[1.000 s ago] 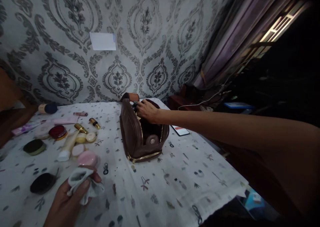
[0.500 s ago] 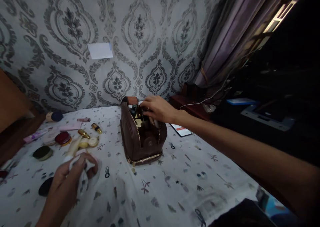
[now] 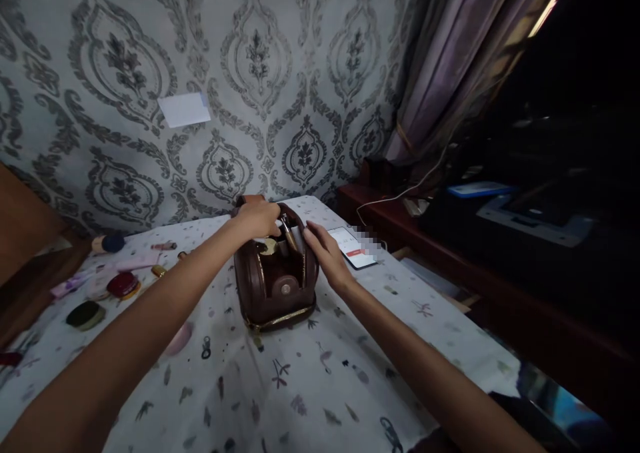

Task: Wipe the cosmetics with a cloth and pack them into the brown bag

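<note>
A brown cosmetic bag (image 3: 287, 301) stands unzipped on the patterned cloth. Through its open top I see a silver-capped tube (image 3: 286, 225) and a round pale gold item (image 3: 270, 246). My left hand (image 3: 259, 218) reaches into the far left of the opening, its fingers curled. A bit of white shows at the fingertips; what they hold is not clear. My right hand (image 3: 325, 248) is at the bag's right rim, with the fingers bent over the edge. Left of the bag, partly covered by my left forearm, lie a dark red jar (image 3: 123, 284) and a gold lipstick tube (image 3: 159, 270).
A dark green round compact (image 3: 86, 315), a pink tube (image 3: 135, 261) and a dark-bristled brush (image 3: 111, 243) lie at the left. A phone (image 3: 353, 246) rests right of the bag. Patterned wallpaper (image 3: 257, 60) rises behind, and a dark red wooden ledge (image 3: 357, 196) borders the right.
My left hand has moved from the lower left, where it held a white cloth, into the bag. The right hand has withdrawn from inside to the bag's right rim.
</note>
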### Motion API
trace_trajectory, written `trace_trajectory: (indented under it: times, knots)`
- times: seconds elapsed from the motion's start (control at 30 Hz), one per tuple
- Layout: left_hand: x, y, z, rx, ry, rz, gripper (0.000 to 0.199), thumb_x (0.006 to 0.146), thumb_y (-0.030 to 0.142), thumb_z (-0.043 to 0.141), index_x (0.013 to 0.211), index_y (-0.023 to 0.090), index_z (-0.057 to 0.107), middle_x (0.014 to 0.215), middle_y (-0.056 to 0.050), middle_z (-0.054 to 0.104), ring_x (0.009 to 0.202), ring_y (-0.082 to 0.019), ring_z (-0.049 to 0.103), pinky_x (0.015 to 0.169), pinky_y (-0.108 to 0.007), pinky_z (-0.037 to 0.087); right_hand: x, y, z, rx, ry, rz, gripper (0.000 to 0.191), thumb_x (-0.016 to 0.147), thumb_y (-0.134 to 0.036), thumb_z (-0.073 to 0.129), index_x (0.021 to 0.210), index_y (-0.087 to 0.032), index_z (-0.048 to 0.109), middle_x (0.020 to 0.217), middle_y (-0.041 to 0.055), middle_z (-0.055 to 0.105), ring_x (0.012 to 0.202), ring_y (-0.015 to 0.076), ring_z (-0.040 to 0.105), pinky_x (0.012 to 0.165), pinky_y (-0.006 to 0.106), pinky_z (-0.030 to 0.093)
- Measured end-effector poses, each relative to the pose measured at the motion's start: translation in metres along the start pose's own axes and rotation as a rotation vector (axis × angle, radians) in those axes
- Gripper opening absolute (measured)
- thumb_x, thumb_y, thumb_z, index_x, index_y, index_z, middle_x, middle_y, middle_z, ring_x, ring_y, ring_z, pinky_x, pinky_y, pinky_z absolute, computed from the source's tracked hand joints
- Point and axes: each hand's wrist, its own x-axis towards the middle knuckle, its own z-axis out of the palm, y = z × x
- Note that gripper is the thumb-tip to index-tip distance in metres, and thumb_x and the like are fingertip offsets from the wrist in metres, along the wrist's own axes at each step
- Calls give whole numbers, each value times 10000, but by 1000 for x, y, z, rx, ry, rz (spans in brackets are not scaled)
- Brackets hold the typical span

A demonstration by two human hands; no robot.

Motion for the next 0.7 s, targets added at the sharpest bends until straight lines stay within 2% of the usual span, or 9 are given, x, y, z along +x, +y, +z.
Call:
trace_trajectory:
  times: [0.1,0.2,0.3,0.43,0.7]
  knots:
    - [17,4,7,19,-81,-16,499,738,349,745,1201,172,685,1209,-150,720,1112,-303,660,868,-316,511,-3,0,1,63,-14,19,694,858,-692,531,1360,-213,560,1452,112,543,1364,285,477,1122,429,407]
    - [26,5,20,9,-107,-57,558,727,385,748,1236,171,666,1267,-169,693,1133,-315,658,868,-325,521,-3,1,2,128,-10,46,692,842,-647,580,1369,-200,557,1452,108,550,1371,282,475,1159,429,368]
    - [31,4,31,-18,-83,-92,541,763,381,702,1251,153,658,1284,-196,678,1158,-331,653,878,-349,526,-3,2,5,197,0,55,620,837,-581,609,1316,-187,604,1424,107,580,1358,277,494,1184,434,334]
    - [33,3,39,-55,-44,-102,545,768,402,690,1239,128,669,1257,-219,685,1151,-367,655,869,-390,541,-4,1,9,292,-20,25,498,862,-507,606,1251,-200,653,1369,79,631,1316,270,539,1171,444,353]
    - [38,5,46,-74,14,-136,455,788,381,677,1170,136,704,1233,-207,701,1149,-351,663,889,-371,546,-6,2,10,324,-33,4,514,869,-545,614,1268,-225,664,1366,43,638,1319,278,534,1164,441,359]
